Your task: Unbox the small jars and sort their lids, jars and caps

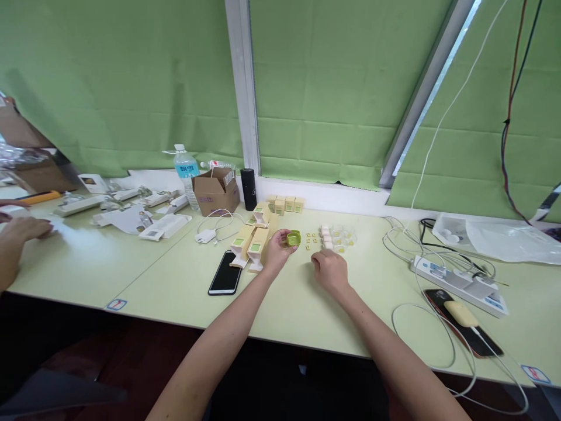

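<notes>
My left hand (pixel 276 252) grips a small green cup-like container (pixel 293 238), tilted so its hollow side shows. Across from it, my right hand (pixel 331 270) is curled closed just above the table; whatever its fingertips pinch, if anything, is hidden. Between the two hands lie several tiny yellow pieces (pixel 308 240) in short rows. Behind my right hand stand a row of small pale pink pieces (pixel 325 235) and several clear cups with yellow bits (pixel 340 238). Left of my left hand lie open cream cartons with green squares (pixel 257 241).
A black phone (pixel 225 273) lies left, near a white charger (pixel 205 235). Behind are small cream boxes (pixel 287 204), a cardboard box (pixel 215 193) and a black bottle (pixel 248 189). A power strip (pixel 459 285) with cables lies right. Another person's hand (pixel 24 230) is far left.
</notes>
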Available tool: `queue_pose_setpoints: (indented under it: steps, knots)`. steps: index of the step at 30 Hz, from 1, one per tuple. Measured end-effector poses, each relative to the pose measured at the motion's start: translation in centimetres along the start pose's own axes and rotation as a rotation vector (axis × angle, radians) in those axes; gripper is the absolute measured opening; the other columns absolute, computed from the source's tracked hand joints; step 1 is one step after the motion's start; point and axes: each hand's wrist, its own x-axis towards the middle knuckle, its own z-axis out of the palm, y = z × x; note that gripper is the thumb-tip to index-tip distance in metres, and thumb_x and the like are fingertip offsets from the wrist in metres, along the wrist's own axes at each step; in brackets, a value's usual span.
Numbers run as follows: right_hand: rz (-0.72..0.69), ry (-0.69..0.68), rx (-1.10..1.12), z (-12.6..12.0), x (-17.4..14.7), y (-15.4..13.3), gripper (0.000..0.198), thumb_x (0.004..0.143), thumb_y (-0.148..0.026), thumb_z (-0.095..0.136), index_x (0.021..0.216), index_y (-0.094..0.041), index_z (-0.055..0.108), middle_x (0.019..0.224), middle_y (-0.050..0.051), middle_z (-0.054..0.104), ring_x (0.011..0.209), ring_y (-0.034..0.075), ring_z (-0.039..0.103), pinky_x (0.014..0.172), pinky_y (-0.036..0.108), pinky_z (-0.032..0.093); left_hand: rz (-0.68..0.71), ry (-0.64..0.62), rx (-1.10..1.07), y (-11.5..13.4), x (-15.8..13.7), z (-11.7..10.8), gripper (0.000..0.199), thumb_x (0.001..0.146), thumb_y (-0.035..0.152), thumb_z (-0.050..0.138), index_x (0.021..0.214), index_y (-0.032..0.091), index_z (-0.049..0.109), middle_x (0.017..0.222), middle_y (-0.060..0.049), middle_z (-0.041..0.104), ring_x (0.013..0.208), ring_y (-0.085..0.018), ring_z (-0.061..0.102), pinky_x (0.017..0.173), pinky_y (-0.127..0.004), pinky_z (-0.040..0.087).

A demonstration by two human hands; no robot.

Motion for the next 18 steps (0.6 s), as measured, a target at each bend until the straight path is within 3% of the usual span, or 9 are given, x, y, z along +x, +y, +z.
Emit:
queue_pose_setpoints:
  steps: [5,10,13,18]
  knots:
    - [-0.037,-0.146,0.08,0.7,-2.6,-1.7,0.025,0.097,-0.023,0.047,0.092,-0.021,0.072,0.088,0.004,0.076,0.071,0.016,0.062,0.059,0.031,0.021,0.133,-0.074,0.692,1.7,0.2,-1.9,0.042,0.068,0.007,0.067,0.107,0.022,0.063,0.112,-0.008,0.068,0.107,-0.024,0.062,0.095,-0.037,0.049]
    - [-0.055,-0.174,0.098,1.1,-2.3,-1.5,0.026,0.098,-0.024,0.046,0.091,-0.021,0.07,0.092,0.005,0.076,0.075,0.016,0.064,0.059,0.031,0.021,0.086,-0.252,1.209,2.3,0.0,-2.5,0.037,0.074,0.015,0.066,0.11,0.019,0.064,0.101,-0.012,0.069,0.118,-0.033,0.054,0.1,-0.045,0.037]
    - [-0.048,-0.183,0.11,1.1,-2.3,-1.4,0.026,0.099,-0.025,0.045,0.092,-0.022,0.071,0.093,0.004,0.077,0.077,0.017,0.066,0.06,0.03,0.022,0.091,-0.292,1.379,2.4,-0.4,-2.1,0.038,0.076,0.017,0.064,0.114,0.016,0.063,0.1,-0.016,0.07,0.122,-0.036,0.049,0.098,-0.048,0.033]
    - [-0.053,-0.197,0.123,0.9,-2.4,-1.4,0.025,0.099,-0.025,0.047,0.093,-0.022,0.071,0.095,0.003,0.077,0.08,0.017,0.067,0.061,0.03,0.025,0.087,-0.267,1.465,2.6,-0.7,-1.9,0.028,0.076,0.018,0.063,0.104,0.017,0.068,0.115,-0.019,0.066,0.121,-0.038,0.043,0.096,-0.05,0.032]
